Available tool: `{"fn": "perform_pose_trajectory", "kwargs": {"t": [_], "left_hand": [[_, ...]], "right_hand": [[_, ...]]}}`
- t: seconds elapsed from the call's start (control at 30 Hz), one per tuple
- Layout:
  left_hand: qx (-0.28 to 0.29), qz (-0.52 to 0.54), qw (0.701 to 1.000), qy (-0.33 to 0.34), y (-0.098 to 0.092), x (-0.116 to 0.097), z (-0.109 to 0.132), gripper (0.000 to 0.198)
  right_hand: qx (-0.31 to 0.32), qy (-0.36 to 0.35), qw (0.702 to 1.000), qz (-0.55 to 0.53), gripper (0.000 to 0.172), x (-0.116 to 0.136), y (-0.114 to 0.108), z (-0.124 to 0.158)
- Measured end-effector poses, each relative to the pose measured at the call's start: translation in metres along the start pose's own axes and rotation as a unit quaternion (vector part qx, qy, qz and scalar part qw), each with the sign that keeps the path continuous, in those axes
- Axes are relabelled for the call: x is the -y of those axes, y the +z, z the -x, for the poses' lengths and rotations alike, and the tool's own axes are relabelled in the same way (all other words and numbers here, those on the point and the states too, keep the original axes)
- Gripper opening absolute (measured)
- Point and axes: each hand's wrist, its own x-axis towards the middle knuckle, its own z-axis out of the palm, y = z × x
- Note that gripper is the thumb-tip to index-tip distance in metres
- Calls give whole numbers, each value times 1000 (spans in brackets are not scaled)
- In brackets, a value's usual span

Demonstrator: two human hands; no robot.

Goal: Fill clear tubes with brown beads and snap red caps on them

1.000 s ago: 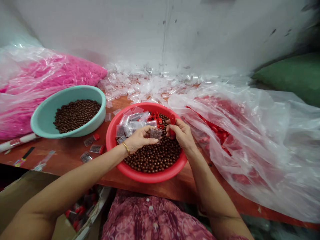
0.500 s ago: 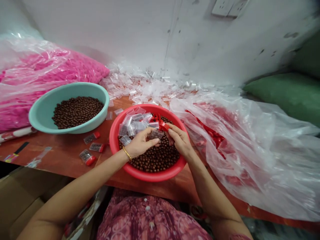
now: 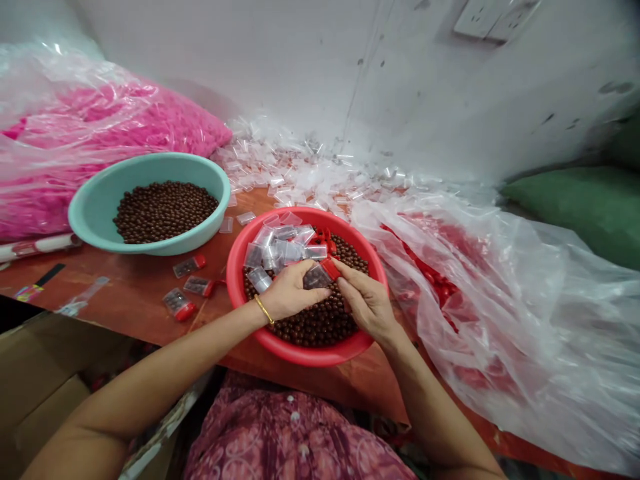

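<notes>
Over the red basin (image 3: 383, 267), my left hand (image 3: 290, 291) grips a small clear container (image 3: 316, 276) with dark balls inside. My right hand (image 3: 366, 298) pinches a red cap (image 3: 331, 269), which now sits at the container's right end. Below both hands the basin holds brown balls (image 3: 313, 327), a pile of clear containers (image 3: 285, 250) at its left and a few red caps (image 3: 324, 239) at the back. Left of the basin lie three filled, red-capped containers (image 3: 179, 303) on the red table (image 3: 235, 357).
A teal basin (image 3: 83, 215) of brown balls stands at the left, before a bag of pink pieces (image 3: 135, 123). Loose clear containers (image 3: 300, 177) spread along the wall. A plastic bag (image 3: 540, 327) with red pieces lies right; an open cardboard box (image 3: 45, 373) is lower left.
My right hand has brought the red cap onto the end of the container in my left hand. The view has shifted slightly, moving the wall socket to the right.
</notes>
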Motion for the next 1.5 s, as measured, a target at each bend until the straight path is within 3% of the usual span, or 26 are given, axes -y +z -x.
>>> {"fn": "perform_pose_trajectory", "kwargs": {"t": [0.2,0.47,0.73,0.9,1.0,1.13,1.2,1.33,1.5], "left_hand": [[-13,-102,995,-11,-1,-1,2,19],[-36,-227,973,-12,-3,-17,0,13],[-34,-242,969,-27,-5,-12,3,14],[-8,-297,954,-34,-5,-14,5,15],[33,-349,936,-18,-1,-19,5,16],[60,-410,910,18,4,-23,6,21],[75,-437,896,33,6,-22,8,25],[118,-461,877,58,8,-17,11,30],[128,-497,856,60,8,-11,12,30]], "right_hand": [[-23,-27,999,37,42,2,9,7],[-65,61,996,-5,34,12,10,3],[-34,-43,997,53,44,10,19,6],[21,-76,995,63,37,8,3,5],[33,-6,999,25,32,6,-8,-1],[-57,147,983,-98,47,7,3,-13],[-28,181,971,-156,54,10,13,-17],[90,166,966,-177,61,10,23,-20],[128,172,968,-130,68,2,27,-15]]}}
